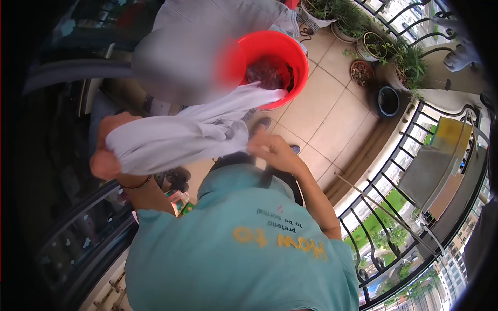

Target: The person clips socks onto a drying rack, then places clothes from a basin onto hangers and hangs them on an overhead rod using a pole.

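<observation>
A white cloth (181, 136) is stretched between my two hands, and one end of it hangs over the rim of a red bucket (299, 62). At the cloth's left end my left hand (110, 147) is closed around it. My right hand (272, 150) pinches the cloth's right edge, just below the bucket. Dark, wet-looking cloth (265, 72) lies inside the bucket. A blurred grey shape hides the bucket's left side.
Grey fabric (218, 18) hangs at the top. Potted plants (363, 46) and a dark blue pot (388, 101) line the tiled floor (324, 109) at the upper right. A black railing (384, 207) runs along the right. Dark shoes (176, 179) lie below the cloth.
</observation>
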Available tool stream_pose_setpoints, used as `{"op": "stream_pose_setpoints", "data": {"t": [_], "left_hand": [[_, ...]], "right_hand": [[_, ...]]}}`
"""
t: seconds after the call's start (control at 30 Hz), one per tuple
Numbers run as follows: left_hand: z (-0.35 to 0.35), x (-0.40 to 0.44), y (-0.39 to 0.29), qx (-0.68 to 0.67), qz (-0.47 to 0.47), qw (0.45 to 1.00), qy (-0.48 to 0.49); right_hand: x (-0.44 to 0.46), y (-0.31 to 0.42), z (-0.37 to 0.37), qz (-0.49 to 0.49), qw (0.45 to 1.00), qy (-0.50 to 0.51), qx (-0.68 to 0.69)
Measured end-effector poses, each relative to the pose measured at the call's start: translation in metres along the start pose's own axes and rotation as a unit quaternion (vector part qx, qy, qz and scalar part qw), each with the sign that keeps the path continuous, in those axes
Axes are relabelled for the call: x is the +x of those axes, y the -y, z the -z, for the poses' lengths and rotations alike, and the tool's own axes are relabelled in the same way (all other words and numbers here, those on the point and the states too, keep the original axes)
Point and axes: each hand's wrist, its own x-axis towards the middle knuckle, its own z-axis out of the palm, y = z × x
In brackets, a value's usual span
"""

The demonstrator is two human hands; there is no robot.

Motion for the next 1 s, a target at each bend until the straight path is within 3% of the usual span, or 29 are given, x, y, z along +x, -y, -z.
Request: {"op": "stream_pose_setpoints", "data": {"t": [0.03,0.13,0.23,0.33,0.43,0.53,0.57,0.63,0.67,0.73,0.8,0.87,0.97,1.0], "left_hand": [[-0.004,0.002,-0.005,-0.052,-0.025,0.997,0.047],[-0.045,0.015,-0.015,-0.304,-0.103,0.933,0.164],[-0.064,0.021,-0.023,-0.33,-0.156,0.885,0.289],[-0.086,0.034,-0.046,-0.274,-0.063,0.901,0.331],[-0.088,0.035,-0.06,-0.227,-0.005,0.901,0.37],[-0.051,0.022,-0.047,-0.194,0.01,0.893,0.407],[-0.034,0.017,-0.04,-0.162,0.036,0.894,0.416],[-0.03,0.001,-0.014,-0.085,0.078,0.952,0.282],[-0.039,-0.006,0.005,-0.038,0.092,0.986,0.134],[-0.023,-0.003,0.05,0.189,0.159,0.956,0.157],[-0.029,0.005,0.085,0.241,0.316,0.908,0.131],[-0.013,0.011,0.141,0.269,0.365,0.88,0.141],[-0.021,0.024,0.198,0.282,0.366,0.886,-0.034],[-0.024,0.032,0.215,0.252,0.412,0.875,-0.038]], "right_hand": [[-0.007,0.002,0.001,-0.071,0.994,0.048,0.073],[-0.014,-0.022,-0.003,-0.166,0.934,-0.025,0.316],[0.007,-0.074,0.003,-0.293,0.831,-0.163,0.445],[0.047,-0.07,0.005,-0.237,0.748,-0.141,0.603],[0.08,-0.068,-0.015,-0.218,0.76,-0.223,0.571],[0.079,-0.033,-0.011,-0.196,0.813,-0.219,0.503],[0.072,-0.008,-0.012,-0.136,0.818,-0.25,0.499],[0.052,-0.009,-0.001,-0.099,0.895,-0.245,0.359],[0.041,-0.008,0.006,-0.08,0.924,-0.242,0.285],[0.016,0.04,0.015,-0.077,0.952,-0.221,0.196],[-0.009,0.059,0.023,-0.099,0.97,-0.187,0.12],[-0.027,0.072,0.026,-0.065,0.977,-0.193,0.057],[-0.057,0.088,0.029,-0.026,0.985,-0.15,-0.077],[-0.062,0.094,0.027,-0.003,0.986,-0.146,-0.08]]}}
